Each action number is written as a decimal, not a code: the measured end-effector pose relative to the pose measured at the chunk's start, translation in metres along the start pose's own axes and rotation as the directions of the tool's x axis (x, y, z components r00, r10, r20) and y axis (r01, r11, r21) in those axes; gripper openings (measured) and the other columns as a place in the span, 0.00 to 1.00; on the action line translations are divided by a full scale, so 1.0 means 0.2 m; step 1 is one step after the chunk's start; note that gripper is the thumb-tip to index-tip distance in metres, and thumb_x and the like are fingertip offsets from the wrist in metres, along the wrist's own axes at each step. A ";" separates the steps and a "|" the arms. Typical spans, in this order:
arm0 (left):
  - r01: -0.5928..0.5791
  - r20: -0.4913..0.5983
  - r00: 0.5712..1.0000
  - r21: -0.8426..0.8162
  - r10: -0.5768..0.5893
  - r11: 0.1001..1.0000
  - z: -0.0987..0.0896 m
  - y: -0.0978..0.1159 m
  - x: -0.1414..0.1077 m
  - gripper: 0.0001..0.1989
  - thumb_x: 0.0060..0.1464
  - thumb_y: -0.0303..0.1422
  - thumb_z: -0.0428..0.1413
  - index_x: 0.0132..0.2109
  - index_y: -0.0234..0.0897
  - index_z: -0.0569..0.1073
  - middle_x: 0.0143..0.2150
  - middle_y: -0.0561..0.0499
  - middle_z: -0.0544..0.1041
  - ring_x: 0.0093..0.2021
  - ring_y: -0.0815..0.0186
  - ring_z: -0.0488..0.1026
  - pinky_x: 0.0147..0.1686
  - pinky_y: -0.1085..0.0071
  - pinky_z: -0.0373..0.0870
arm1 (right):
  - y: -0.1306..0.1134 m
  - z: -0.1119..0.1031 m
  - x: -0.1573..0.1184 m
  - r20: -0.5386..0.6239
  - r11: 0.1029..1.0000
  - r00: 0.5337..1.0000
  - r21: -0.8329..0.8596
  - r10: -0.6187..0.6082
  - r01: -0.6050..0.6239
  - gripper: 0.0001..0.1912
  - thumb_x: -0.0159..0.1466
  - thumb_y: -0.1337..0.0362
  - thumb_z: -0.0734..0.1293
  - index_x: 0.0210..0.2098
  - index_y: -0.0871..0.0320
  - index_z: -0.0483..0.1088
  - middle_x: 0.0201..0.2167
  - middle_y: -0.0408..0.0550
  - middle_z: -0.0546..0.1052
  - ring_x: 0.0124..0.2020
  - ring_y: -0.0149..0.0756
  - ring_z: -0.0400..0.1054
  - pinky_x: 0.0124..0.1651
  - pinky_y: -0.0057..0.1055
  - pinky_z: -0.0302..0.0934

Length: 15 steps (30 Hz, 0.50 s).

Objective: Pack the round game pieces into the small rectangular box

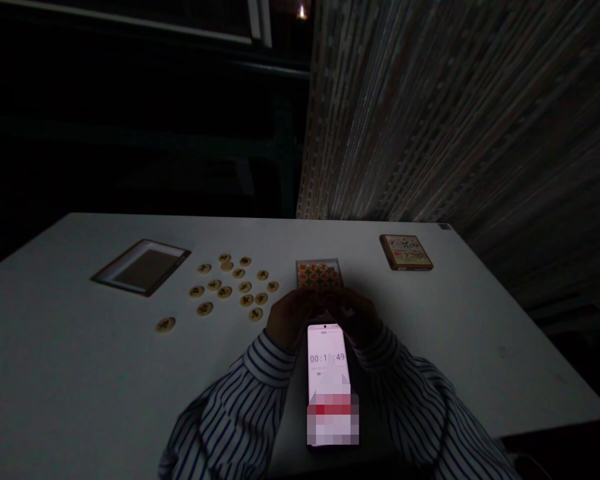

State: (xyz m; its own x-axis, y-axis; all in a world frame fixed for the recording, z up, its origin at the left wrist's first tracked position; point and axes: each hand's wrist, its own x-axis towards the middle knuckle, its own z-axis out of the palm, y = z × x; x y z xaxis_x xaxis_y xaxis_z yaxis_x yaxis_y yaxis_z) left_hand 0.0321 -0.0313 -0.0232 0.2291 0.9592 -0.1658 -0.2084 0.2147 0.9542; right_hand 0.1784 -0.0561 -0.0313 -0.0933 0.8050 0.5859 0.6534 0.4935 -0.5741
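Fingers [309,301] looked dim, curled; grip couldn't be told | left hand [291,316], right hand [359,316] were close together at box [334,263]'s near end | red pieces [323,276] sat inside | lit phone [327,373] lay between sleeves [245,393] | loose pieces [245,287], tray [147,269] lay left | closed box [407,252] lay right

Blue stripes line white sleeves [230,407] at bottom. Central pieces [323,276] bear red markings; tan discs [225,292] at left, black.
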 end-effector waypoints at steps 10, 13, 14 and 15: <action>-0.026 0.002 1.000 -0.024 0.026 0.999 -0.02 -0.01 0.01 0.13 0.39 0.38 0.58 0.30 0.32 0.72 0.26 0.48 0.75 0.26 0.67 0.72 0.30 0.70 0.70 | 0.01 0.01 0.00 0.018 0.997 1.000 0.081 -0.002 0.001 0.12 0.59 0.67 0.59 0.42 0.58 0.68 0.35 0.50 0.74 0.37 0.33 0.68 0.39 0.32 0.65; -0.007 0.003 1.000 -0.018 0.007 1.000 -0.02 -0.02 0.01 0.14 0.38 0.39 0.58 0.30 0.31 0.71 0.25 0.48 0.75 0.26 0.66 0.72 0.30 0.70 0.70 | 0.02 0.01 -0.01 0.008 0.996 1.000 0.090 -0.012 0.011 0.13 0.59 0.67 0.60 0.43 0.57 0.68 0.36 0.50 0.74 0.37 0.33 0.68 0.39 0.32 0.65; 0.001 0.002 1.000 -0.019 -0.001 1.000 -0.02 -0.02 0.01 0.14 0.38 0.39 0.58 0.30 0.31 0.71 0.24 0.48 0.75 0.25 0.66 0.72 0.29 0.70 0.70 | 0.02 0.01 -0.01 0.004 0.997 1.000 0.082 -0.015 0.015 0.13 0.58 0.67 0.60 0.42 0.57 0.68 0.36 0.50 0.74 0.37 0.33 0.68 0.39 0.32 0.66; 0.011 0.000 1.000 -0.026 -0.011 1.000 -0.02 -0.02 0.01 0.14 0.38 0.39 0.58 0.30 0.31 0.71 0.24 0.48 0.75 0.25 0.67 0.72 0.29 0.70 0.69 | 0.02 0.01 -0.01 0.001 0.997 1.000 0.074 -0.020 0.020 0.13 0.58 0.67 0.60 0.42 0.57 0.68 0.36 0.50 0.74 0.37 0.34 0.68 0.39 0.32 0.66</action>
State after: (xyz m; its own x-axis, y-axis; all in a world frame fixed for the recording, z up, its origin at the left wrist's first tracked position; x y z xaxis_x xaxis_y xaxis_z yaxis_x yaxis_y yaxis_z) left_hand 0.0292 -0.0290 -0.0284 0.2314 0.9568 -0.1762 -0.2302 0.2298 0.9456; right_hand 0.1795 -0.0544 -0.0365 -0.1072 0.7956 0.5962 0.5944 0.5320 -0.6031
